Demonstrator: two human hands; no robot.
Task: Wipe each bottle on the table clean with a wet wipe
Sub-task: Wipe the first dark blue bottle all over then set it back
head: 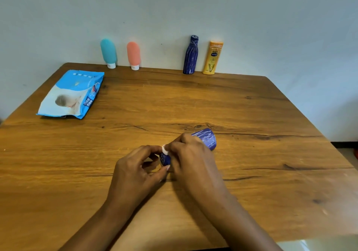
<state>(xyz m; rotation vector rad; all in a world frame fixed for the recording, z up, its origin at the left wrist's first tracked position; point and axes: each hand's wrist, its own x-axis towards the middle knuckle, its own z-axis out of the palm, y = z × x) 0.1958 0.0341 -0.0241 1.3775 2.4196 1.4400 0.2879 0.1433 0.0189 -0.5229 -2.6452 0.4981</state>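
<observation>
Left hand (pixel 139 170): pinches bottle (pixel 206 138) cap
Right hand (pixel 191 158): curled round neck, pressing wipe (pixel 164 150)
Tip: I'd turn it slowly

The right hand (pixel 190 154) hides the middle of the lying dark-blue, white-streaked bottle (pixel 205 138); only its base and cap show. The white wet wipe (pixel 164 150) shows only as a scrap between fingertips. The label print on the far yellow plastic bottle (pixel 212 57) is too small to read.
</observation>
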